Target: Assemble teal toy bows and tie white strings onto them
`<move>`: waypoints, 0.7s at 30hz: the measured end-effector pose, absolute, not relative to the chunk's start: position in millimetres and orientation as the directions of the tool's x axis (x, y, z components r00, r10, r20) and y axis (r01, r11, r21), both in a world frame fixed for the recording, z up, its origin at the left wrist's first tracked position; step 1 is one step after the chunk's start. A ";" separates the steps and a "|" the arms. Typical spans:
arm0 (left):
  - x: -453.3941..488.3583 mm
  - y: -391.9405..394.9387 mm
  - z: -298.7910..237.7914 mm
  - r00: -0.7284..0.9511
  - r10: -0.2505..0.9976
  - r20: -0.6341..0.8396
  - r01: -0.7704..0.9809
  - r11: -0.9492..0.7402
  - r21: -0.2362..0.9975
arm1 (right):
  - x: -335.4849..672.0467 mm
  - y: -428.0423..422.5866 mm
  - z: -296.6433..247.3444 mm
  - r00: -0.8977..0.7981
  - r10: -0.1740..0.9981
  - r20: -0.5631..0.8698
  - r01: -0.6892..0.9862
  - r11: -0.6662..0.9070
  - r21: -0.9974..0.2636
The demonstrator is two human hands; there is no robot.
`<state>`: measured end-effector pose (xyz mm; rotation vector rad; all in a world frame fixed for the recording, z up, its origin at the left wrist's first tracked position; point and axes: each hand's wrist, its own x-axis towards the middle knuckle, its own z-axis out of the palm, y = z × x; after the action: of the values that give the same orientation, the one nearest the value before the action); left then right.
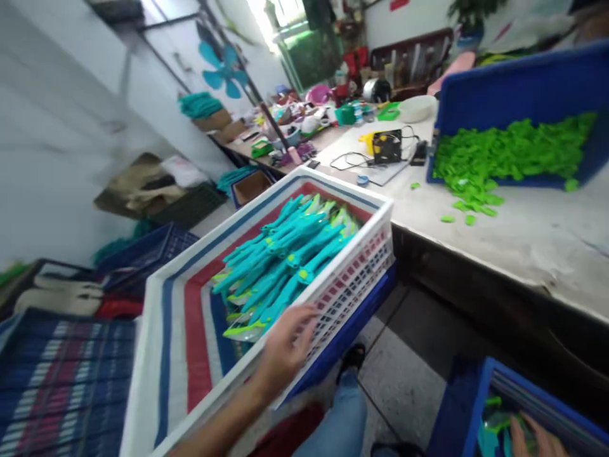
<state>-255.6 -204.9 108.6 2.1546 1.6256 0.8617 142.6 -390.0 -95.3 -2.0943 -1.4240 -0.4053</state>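
My left hand (288,343) is at the near rim of a white plastic basket (349,279), fingers apart and slightly bent, with nothing visible in them. Inside the basket, on a striped red, white and blue lining, lies a pile of long teal pieces with lime-green parts (290,247), some in clear bags. At the lower right, my right hand (535,438) reaches into a blue crate (488,381). Its fingers curl over bagged teal-and-green pieces (488,438) there; the frame edge cuts off the rest of the hand.
A worktable (514,247) on the right bears a tipped blue bin (504,95) of lime-green pieces, some spilled out, and a small black fan (387,147). A teal fan (223,68) is on a pole behind. Dark crates (143,254) stand left. My leg (345,412) is below.
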 end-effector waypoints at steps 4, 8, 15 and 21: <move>-378.4 -94.6 127.9 -0.087 0.945 0.314 0.897 -0.062 0.437 | 70.3 -210.4 38.2 0.118 0.705 0.700 0.962 0.095 -0.258; -449.4 -7.4 104.7 -0.055 0.997 0.048 0.971 0.042 0.234 | -62.6 -64.4 108.1 -0.378 0.726 0.575 0.771 0.591 -0.240; -496.6 69.3 83.1 0.056 0.960 -0.275 0.913 0.062 0.403 | -223.6 66.8 83.7 -0.721 0.690 0.057 0.691 0.723 -0.013; -509.8 97.5 66.8 -0.032 0.951 -0.309 0.930 0.141 0.340 | -272.3 114.4 80.4 -0.669 0.687 -0.284 0.708 0.705 0.038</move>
<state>-509.8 97.5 66.8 1.7966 1.9695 0.0611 -272.3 114.4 80.4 -1.3206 -3.1548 0.1307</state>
